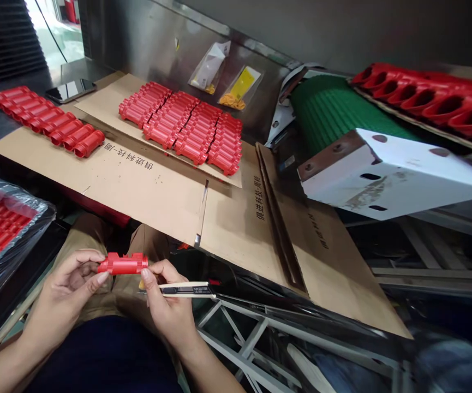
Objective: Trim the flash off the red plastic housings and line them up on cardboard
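Over my lap, a red ribbed plastic tube (pixel 124 264) lies level between both hands. My left hand (pixel 74 284) pinches its left end with thumb and fingers. A utility knife (pixel 189 290) is gripped in my right hand (pixel 169 303), its handle sticking out to the right. The thumb and forefinger of that same hand also touch the tube's right end. Flat cardboard (pixel 170 213) covers the table in front of me. On it sit a block of red tubes (pixel 180 123) in several rows and a slanting single row of red tubes (pixel 51 120) at left.
A plastic-lined crate (pixel 49 210) of red parts stands at left. At right, a green conveyor belt (pixel 329 109) with a white metal end bracket (pixel 395 180) carries more red tubes (pixel 436 103). A phone (pixel 71 90) and two small bags (pixel 240 87) lie toward the back.
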### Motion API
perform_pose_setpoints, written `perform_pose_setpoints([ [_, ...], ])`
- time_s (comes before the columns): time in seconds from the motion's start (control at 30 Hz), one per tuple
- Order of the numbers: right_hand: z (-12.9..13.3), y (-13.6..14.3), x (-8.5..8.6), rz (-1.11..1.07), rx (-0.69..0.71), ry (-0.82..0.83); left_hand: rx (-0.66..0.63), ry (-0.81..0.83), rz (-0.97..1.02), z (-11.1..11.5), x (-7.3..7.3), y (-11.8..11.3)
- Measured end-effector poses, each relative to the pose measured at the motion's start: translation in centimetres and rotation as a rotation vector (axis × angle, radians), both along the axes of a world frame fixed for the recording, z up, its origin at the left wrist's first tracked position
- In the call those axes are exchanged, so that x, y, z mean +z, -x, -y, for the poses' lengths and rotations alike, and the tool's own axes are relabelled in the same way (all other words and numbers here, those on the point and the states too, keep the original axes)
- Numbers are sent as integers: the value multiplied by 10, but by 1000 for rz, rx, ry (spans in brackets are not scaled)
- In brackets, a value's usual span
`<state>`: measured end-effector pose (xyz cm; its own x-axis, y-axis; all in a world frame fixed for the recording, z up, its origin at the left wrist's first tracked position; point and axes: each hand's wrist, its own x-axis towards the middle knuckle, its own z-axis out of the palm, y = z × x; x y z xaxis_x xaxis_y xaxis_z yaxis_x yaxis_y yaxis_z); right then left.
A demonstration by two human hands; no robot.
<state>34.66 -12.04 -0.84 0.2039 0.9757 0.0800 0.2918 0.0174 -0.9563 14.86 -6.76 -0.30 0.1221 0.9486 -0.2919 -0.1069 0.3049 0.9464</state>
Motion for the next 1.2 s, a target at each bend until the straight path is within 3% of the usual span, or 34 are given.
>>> perform_pose_setpoints([
  [0.23,-3,15,-5,525,136,-553,64,279,338,1,5,-21],
  [0.33,-1,8,-3,442,194,-501,59,290,374,-1,7,-21],
  [0.57,10,-16,24,158,332,-477,38,316,354,-3,12,-11],
  [0.87,3,-4,4,39,310,-473,55,279,310,3,13,-17],
  [1.2,4,-3,11,8,312,-433,50,285,335,3,14,-17],
])
